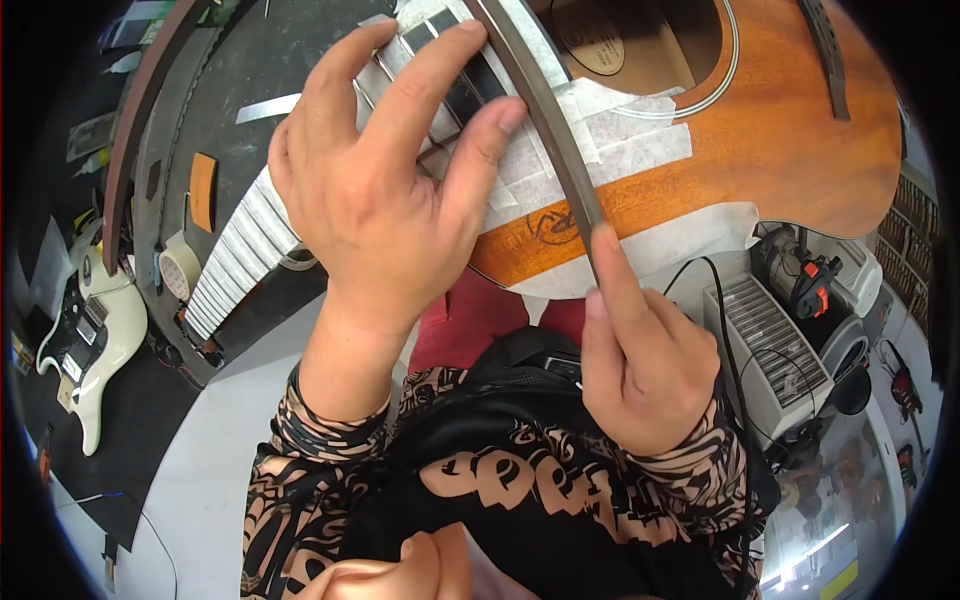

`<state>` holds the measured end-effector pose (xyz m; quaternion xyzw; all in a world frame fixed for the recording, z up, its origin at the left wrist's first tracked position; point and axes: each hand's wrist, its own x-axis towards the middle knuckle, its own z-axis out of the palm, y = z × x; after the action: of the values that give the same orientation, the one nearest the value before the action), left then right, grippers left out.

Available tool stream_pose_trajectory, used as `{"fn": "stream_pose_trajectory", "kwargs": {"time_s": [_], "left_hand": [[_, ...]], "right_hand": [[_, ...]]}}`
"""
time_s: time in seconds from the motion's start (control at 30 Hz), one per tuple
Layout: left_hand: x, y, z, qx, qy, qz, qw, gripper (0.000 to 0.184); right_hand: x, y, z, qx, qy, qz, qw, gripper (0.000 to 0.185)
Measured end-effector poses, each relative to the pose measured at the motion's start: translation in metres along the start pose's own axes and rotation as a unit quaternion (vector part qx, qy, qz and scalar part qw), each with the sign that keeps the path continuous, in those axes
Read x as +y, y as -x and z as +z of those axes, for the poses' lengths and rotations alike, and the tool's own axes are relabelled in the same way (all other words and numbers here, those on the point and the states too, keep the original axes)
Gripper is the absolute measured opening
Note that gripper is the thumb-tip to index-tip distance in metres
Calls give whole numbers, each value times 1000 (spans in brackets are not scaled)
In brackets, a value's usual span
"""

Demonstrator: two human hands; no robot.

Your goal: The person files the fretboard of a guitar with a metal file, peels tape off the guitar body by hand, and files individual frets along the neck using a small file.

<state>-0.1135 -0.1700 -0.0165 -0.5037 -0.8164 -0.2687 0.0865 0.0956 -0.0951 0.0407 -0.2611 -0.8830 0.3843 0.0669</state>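
An orange-brown acoustic guitar (810, 170) lies across the bench, its soundhole at the top of the view. White masking tape (650, 150) covers parts of the top and strips of its fretboard (240, 260). My left hand (375, 180) is open, with spread fingers over the upper fretboard; index and thumb tips are at the edge of a long, narrow dark file (555, 120). That file lies crosswise over the fretboard's end, near the soundhole. My right hand (645, 360) grips its near end, index finger stretched along it. My left palm hides part of the frets.
A cream electric guitar body (120, 315) lies at left, near a tape roll (180, 268) and an orange-brown block (203, 192). A dark curved bar (135, 130) runs along the upper left. At right are a slatted grey box (770, 345) and a black cable (727, 330).
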Motion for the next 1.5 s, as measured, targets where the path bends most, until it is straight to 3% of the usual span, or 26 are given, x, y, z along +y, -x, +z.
{"fn": "stream_pose_trajectory", "kwargs": {"time_s": [0.17, 0.27, 0.37, 0.47, 0.57, 0.67, 0.77, 0.93, 1.0, 1.17, 1.3, 1.43, 1.5], "left_hand": [[8, -4, -4, -10, -4, -27, 1000, 36], [24, -12, -12, -93, -88, -73, 989, 35], [4, -10, 1, -47, -64, -13, 997, 35], [-8, -12, 0, 11, 5, 92, 996, 35], [14, -16, -10, -92, -70, 28, 993, 35], [-7, -5, -4, -76, -20, 12, 997, 36], [-18, -3, 3, 0, 29, 66, 997, 35], [6, 0, -2, -25, -10, -42, 999, 35], [6, 0, -2, -30, -9, -39, 999, 35], [-2, -1, 4, -1, 24, 20, 1000, 35], [0, -2, 4, 11, 33, 4, 999, 35], [0, -2, 4, 13, 17, 5, 1000, 34], [0, -2, 5, 19, 15, -1, 1000, 35]], "right_hand": [[16, 85, -12, -29, 31, -5, 999, 46], [13, 79, 2, 46, 11, -3, 999, 51], [2, 8, 9, 53, 7, -3, 999, 57], [8, 8, 16, 79, 11, -13, 997, 59], [21, 70, 5, 61, 37, -13, 997, 53], [19, 85, 0, 44, 37, -7, 998, 51], [10, 34, 6, 47, 21, -10, 999, 56], [12, 28, 12, 58, 30, -14, 998, 58], [23, 73, 12, 74, 37, -19, 996, 54], [15, 74, -2, 28, 53, -5, 998, 56], [3, -1, 0, -15, 47, -18, 999, 51], [16, 51, 0, -7, 32, -11, 999, 50], [29, 98, 7, 56, 16, -5, 998, 57]]}}
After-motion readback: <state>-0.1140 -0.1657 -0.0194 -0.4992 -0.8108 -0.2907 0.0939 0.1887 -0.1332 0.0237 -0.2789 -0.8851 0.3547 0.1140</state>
